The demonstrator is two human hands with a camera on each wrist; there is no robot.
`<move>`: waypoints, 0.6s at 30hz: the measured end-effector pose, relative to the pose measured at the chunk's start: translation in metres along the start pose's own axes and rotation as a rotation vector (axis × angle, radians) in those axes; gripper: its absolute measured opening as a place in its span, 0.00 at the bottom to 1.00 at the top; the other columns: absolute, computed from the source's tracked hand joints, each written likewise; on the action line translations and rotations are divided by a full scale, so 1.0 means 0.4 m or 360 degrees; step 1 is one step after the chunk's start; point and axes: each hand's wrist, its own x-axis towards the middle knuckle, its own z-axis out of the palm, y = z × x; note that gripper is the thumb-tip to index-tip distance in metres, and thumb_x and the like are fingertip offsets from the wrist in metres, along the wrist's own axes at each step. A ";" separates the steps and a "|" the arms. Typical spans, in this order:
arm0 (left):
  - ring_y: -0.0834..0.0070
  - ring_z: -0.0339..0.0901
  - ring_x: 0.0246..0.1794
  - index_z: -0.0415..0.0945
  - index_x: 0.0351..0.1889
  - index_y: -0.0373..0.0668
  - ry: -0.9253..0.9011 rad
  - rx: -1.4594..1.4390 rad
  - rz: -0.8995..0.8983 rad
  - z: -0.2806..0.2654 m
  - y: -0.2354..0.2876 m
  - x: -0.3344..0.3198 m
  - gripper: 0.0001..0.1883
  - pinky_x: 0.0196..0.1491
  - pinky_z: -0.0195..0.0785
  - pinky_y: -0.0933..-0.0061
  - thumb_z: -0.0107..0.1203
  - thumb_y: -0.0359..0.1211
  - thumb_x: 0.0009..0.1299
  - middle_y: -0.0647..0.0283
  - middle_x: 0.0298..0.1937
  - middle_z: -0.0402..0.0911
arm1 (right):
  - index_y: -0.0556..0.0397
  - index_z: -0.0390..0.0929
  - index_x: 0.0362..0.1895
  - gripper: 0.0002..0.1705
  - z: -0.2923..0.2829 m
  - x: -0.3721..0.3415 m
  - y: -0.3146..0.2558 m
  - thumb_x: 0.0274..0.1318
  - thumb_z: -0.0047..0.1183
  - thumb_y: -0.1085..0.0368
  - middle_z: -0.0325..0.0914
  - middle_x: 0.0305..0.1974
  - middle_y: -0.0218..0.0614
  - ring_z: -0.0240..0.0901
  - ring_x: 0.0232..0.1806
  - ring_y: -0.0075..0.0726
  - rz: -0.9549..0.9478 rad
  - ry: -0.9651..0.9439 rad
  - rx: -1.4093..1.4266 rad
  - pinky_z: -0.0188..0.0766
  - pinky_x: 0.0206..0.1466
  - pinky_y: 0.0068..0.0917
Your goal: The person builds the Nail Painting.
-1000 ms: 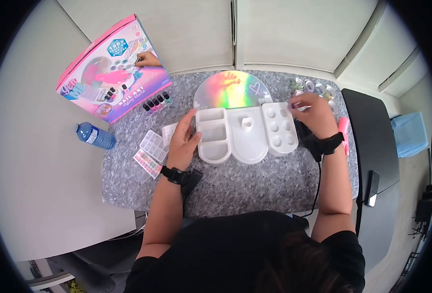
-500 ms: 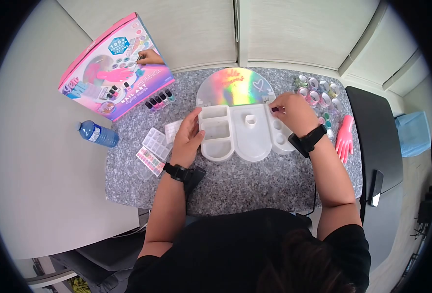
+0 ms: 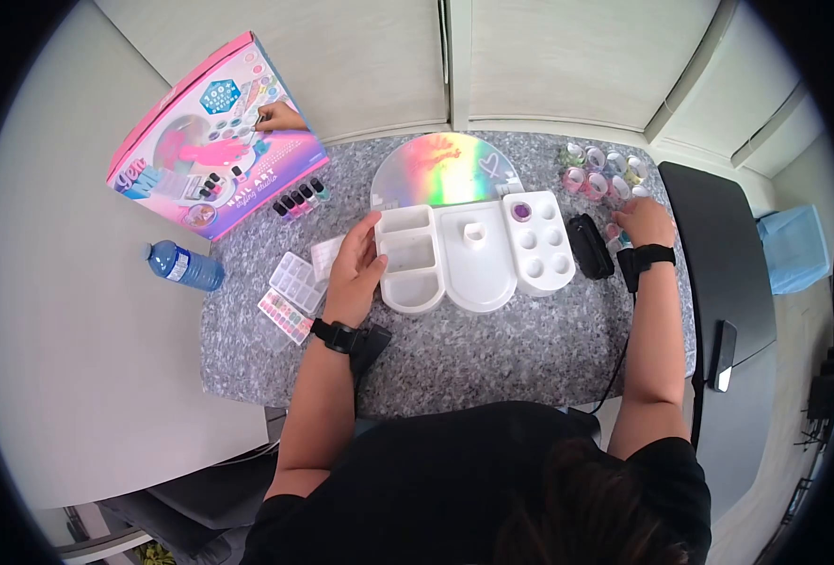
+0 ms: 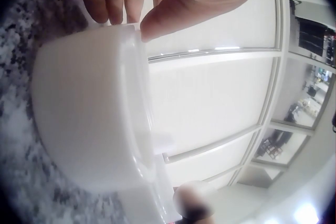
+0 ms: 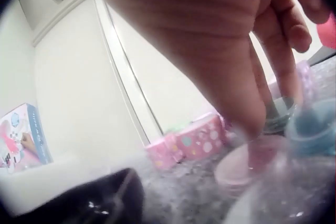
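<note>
My left hand point(image 3: 356, 268) rests against the left side of a white plastic tray station point(image 3: 445, 307), fingers along its outer wall and thumb on the rim point(image 4: 137, 30). A small pot with purple contents point(image 3: 521, 212) sits in the top left round hollow of the station's right section. Among little pots at the table's right, my right hand point(image 3: 645, 226) reaches down. In the right wrist view its thumb and fingertips pinch a small green pot point(image 5: 278, 124), close beside a pink pot point(image 5: 241, 169) and a blue pot point(image 5: 312, 132).
Rolls of patterned tape point(image 3: 594, 184) stand at the back right. A black case point(image 3: 590, 247) lies beside the station, under a holographic backboard point(image 3: 445, 169). To the left are polish bottles point(image 3: 301, 199), clear boxes point(image 3: 296, 282), a water bottle point(image 3: 186, 266) and a printed carton point(image 3: 219, 137).
My right hand set the purple pot into the hollow and let it go, then moved right to the little pots. The left hand has stayed at the station's left side.
</note>
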 end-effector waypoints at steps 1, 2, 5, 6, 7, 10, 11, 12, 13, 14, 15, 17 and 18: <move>0.62 0.60 0.89 0.58 0.87 0.37 -0.0004 -0.0001 -0.0002 -0.001 -0.002 0.000 0.38 0.89 0.51 0.59 0.50 0.15 0.79 0.53 0.88 0.63 | 0.46 0.95 0.45 0.17 0.015 0.003 0.006 0.56 0.75 0.52 0.93 0.46 0.44 0.91 0.51 0.55 -0.0088 0.0110 0.0071 0.85 0.58 0.50; 0.61 0.60 0.89 0.58 0.88 0.36 -0.0006 -0.0001 -0.0005 -0.002 -0.003 0.000 0.38 0.89 0.51 0.59 0.50 0.15 0.79 0.53 0.88 0.63 | 0.47 0.95 0.47 0.17 0.023 0.004 0.009 0.56 0.75 0.55 0.94 0.47 0.44 0.91 0.51 0.54 -0.0178 0.0220 0.0143 0.86 0.58 0.49; 0.62 0.60 0.89 0.58 0.88 0.36 0.0015 -0.0020 -0.0030 0.000 -0.004 0.000 0.38 0.89 0.51 0.59 0.49 0.15 0.79 0.53 0.88 0.63 | 0.51 0.93 0.49 0.16 -0.036 -0.066 -0.089 0.56 0.76 0.65 0.93 0.47 0.45 0.92 0.50 0.51 -0.0581 0.0371 0.0847 0.87 0.56 0.44; 0.62 0.60 0.89 0.58 0.88 0.36 0.0014 -0.0013 -0.0031 0.002 0.000 -0.002 0.38 0.89 0.51 0.59 0.49 0.15 0.79 0.53 0.88 0.63 | 0.51 0.93 0.49 0.16 -0.052 -0.091 -0.122 0.56 0.76 0.65 0.93 0.47 0.45 0.92 0.50 0.51 -0.0578 0.0370 0.0854 0.87 0.56 0.44; 0.61 0.60 0.89 0.57 0.88 0.36 0.0000 -0.0012 -0.0055 0.005 0.008 -0.002 0.38 0.89 0.51 0.58 0.49 0.15 0.79 0.53 0.88 0.63 | 0.53 0.92 0.50 0.16 -0.068 -0.113 -0.157 0.55 0.75 0.69 0.92 0.47 0.46 0.91 0.49 0.49 -0.0679 0.0206 0.1017 0.87 0.55 0.41; 0.61 0.60 0.89 0.57 0.88 0.36 -0.0004 -0.0008 -0.0050 0.004 0.007 -0.002 0.38 0.89 0.51 0.58 0.48 0.15 0.79 0.52 0.88 0.63 | 0.56 0.91 0.49 0.16 -0.066 -0.139 -0.227 0.55 0.73 0.74 0.91 0.45 0.46 0.90 0.46 0.47 -0.0895 0.0052 0.1182 0.87 0.53 0.37; 0.61 0.60 0.89 0.57 0.88 0.36 0.0002 -0.0009 -0.0031 0.004 0.002 -0.003 0.37 0.89 0.51 0.58 0.48 0.15 0.79 0.52 0.88 0.63 | 0.57 0.91 0.49 0.16 -0.057 -0.140 -0.236 0.55 0.72 0.75 0.90 0.44 0.45 0.89 0.45 0.47 -0.1003 0.0057 0.1180 0.86 0.52 0.37; 0.61 0.60 0.89 0.57 0.88 0.36 0.0003 -0.0010 -0.0029 0.003 0.001 -0.002 0.37 0.89 0.51 0.58 0.48 0.15 0.79 0.52 0.88 0.63 | 0.55 0.92 0.48 0.15 -0.045 -0.135 -0.241 0.54 0.72 0.75 0.89 0.44 0.44 0.88 0.45 0.48 -0.1022 0.0036 0.1155 0.85 0.51 0.39; 0.61 0.60 0.89 0.57 0.88 0.36 -0.0001 -0.0015 -0.0020 0.002 -0.001 -0.002 0.37 0.89 0.51 0.58 0.48 0.15 0.79 0.52 0.88 0.63 | 0.55 0.92 0.48 0.15 -0.046 -0.136 -0.246 0.54 0.72 0.75 0.89 0.44 0.44 0.88 0.45 0.48 -0.1024 0.0037 0.1154 0.85 0.51 0.39; 0.61 0.59 0.90 0.57 0.88 0.36 -0.0004 -0.0019 -0.0011 0.001 -0.003 -0.003 0.37 0.89 0.51 0.58 0.48 0.15 0.79 0.52 0.88 0.62 | 0.54 0.92 0.47 0.14 -0.047 -0.138 -0.252 0.55 0.72 0.74 0.89 0.46 0.44 0.88 0.45 0.49 -0.0984 0.0015 0.1042 0.85 0.52 0.40; 0.61 0.59 0.90 0.57 0.88 0.36 -0.0002 -0.0018 -0.0012 0.000 -0.007 -0.003 0.37 0.89 0.51 0.58 0.48 0.15 0.79 0.52 0.88 0.62 | 0.54 0.93 0.46 0.13 -0.047 -0.140 -0.255 0.55 0.72 0.73 0.89 0.47 0.44 0.88 0.45 0.50 -0.0944 -0.0009 0.0930 0.84 0.52 0.42; 0.61 0.60 0.89 0.57 0.88 0.36 -0.0008 -0.0042 0.0033 0.001 -0.011 -0.002 0.37 0.89 0.51 0.58 0.49 0.15 0.80 0.52 0.88 0.63 | 0.53 0.93 0.46 0.13 -0.033 -0.135 -0.252 0.55 0.72 0.72 0.89 0.47 0.44 0.87 0.47 0.51 -0.0953 0.0022 0.0882 0.84 0.54 0.43; 0.61 0.60 0.89 0.57 0.88 0.36 -0.0008 -0.0042 0.0028 0.003 -0.005 -0.003 0.37 0.89 0.51 0.58 0.49 0.15 0.80 0.52 0.88 0.63 | 0.53 0.93 0.46 0.12 -0.028 -0.134 -0.251 0.56 0.71 0.71 0.89 0.48 0.44 0.87 0.48 0.53 -0.0959 0.0052 0.0834 0.83 0.56 0.44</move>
